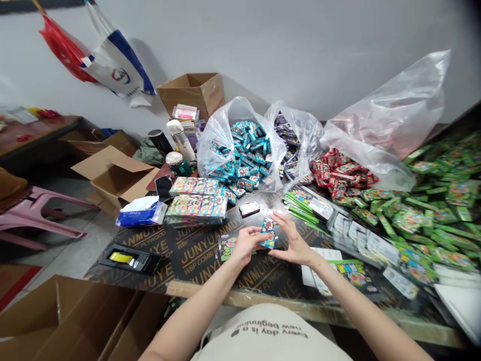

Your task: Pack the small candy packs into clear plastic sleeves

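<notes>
My left hand [248,244] grips a small blue printed box [269,232] between thumb and fingers, just above the table. My right hand [292,241] is close on the box's right side, thumb and fingers spread apart; whether a fingertip touches the box, I cannot tell. Under my left hand lies a flat green printed packet [226,246], partly hidden. A small dark-edged box with a white face [249,208] rests just beyond my hands. To the left, wrapped blocks of small boxes [196,210] sit in two stacks.
Clear plastic bags spill blue boxes [250,150], purple boxes [285,133] and red boxes [338,173] along the back. Green packets [432,215] pile up at right. A tape dispenser [130,259], tissue pack [141,211] and bottles [181,138] stand left, near open cartons [122,175].
</notes>
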`<state>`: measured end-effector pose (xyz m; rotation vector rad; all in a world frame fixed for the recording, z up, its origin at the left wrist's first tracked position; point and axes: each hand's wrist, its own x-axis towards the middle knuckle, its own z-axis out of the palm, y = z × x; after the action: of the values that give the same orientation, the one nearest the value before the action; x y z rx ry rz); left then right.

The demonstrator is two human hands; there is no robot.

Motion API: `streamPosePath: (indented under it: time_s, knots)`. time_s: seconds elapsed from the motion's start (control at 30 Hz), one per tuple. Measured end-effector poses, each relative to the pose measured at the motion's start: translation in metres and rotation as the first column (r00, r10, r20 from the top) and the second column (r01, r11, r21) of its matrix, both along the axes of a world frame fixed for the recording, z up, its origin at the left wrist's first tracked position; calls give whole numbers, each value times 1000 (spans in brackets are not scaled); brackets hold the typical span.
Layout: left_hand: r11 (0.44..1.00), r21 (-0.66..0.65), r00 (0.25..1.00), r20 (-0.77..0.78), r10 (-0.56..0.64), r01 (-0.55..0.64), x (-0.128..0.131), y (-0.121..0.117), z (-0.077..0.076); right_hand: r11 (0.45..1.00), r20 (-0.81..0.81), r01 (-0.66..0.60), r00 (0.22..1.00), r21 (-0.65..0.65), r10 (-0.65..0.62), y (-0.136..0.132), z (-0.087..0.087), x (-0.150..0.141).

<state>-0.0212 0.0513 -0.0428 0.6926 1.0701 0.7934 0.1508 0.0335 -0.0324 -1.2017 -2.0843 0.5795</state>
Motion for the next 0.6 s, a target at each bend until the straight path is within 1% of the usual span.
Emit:
streamPosePath:
  time_s: [0.07,0.1,0.13,0.17,0.2,0.23,0.27,0.3,0.33,0.37,0.4,0.43,0.5,0.6]
  knots:
    - [995,77,997,-54,-60,64,2,0,-3,999,3,29,1000,26,-29,0,-5,-2]
    - [984,148,989,-130,-75,94,0,1,-5,998,-4,40,999,45,-40,0,-9,-2]
    - [961,244,969,-238,-72,131,-4,2,-7,997,-11,52,999,65,-52,1,-13,1]
    - [917,353,930,-364,-50,187,-10,4,-10,994,-16,68,998,84,-67,2,-17,5]
    - [849,452,870,-492,-20,275,-16,6,-12,991,-15,85,996,103,-84,3,-21,10]
    - [762,517,792,-611,7,391,-22,8,-15,987,-9,104,995,121,-103,5,-25,16]
    - [667,534,702,-712,21,520,-28,9,-19,984,6,117,993,134,-119,7,-29,22]
    - [578,511,611,-791,26,637,-32,10,-22,983,34,120,991,142,-126,9,-32,28]
    - [507,469,529,-848,30,723,-34,10,-25,983,74,110,990,145,-122,10,-34,32]
    - [459,432,466,-884,43,777,-36,10,-29,986,121,90,987,141,-107,11,-36,35]
    - [430,408,426,-903,59,806,-36,9,-31,990,167,63,982,125,-84,12,-37,37]
    - [415,400,407,-910,75,817,-36,9,-33,994,202,36,978,103,-56,12,-38,37]
    - [403,412,412,-907,91,817,-36,8,-34,999,219,-24,976,43,15,10,-37,35]
    - [390,439,446,-892,80,809,-37,6,-31,993,142,-114,983,-44,119,6,-34,30]
